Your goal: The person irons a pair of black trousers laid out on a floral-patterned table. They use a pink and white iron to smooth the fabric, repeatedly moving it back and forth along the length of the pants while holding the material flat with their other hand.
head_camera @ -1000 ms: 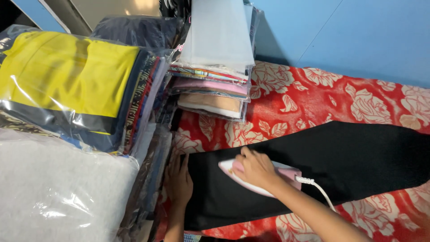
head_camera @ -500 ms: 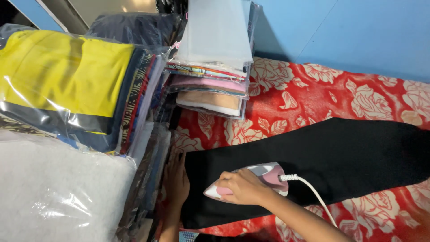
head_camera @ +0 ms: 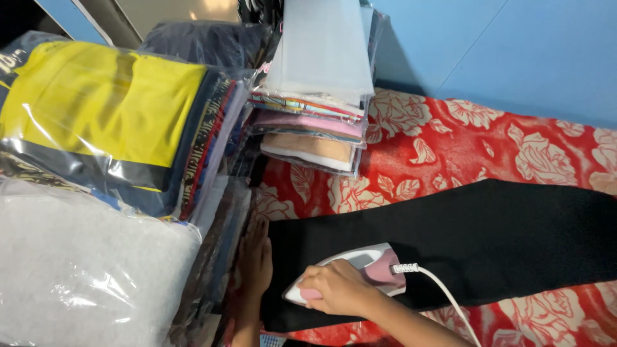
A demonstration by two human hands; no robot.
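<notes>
A black cloth lies flat across a red sheet with white flowers. On its near left part rests a white and pink electric iron, and my right hand grips the iron's handle. A white cord leaves the iron's rear toward the lower right. My left hand lies flat, fingers together, on the left end of the black cloth, pressing it down beside the iron.
Stacks of folded fabrics in clear plastic bags stand at the left: a yellow one, a white one, and a pile of pink and tan ones at the back. A blue wall is behind.
My right hand has slid the iron along the black cloth to the left and nearer to me. My left hand stays flat on the cloth's left end.
</notes>
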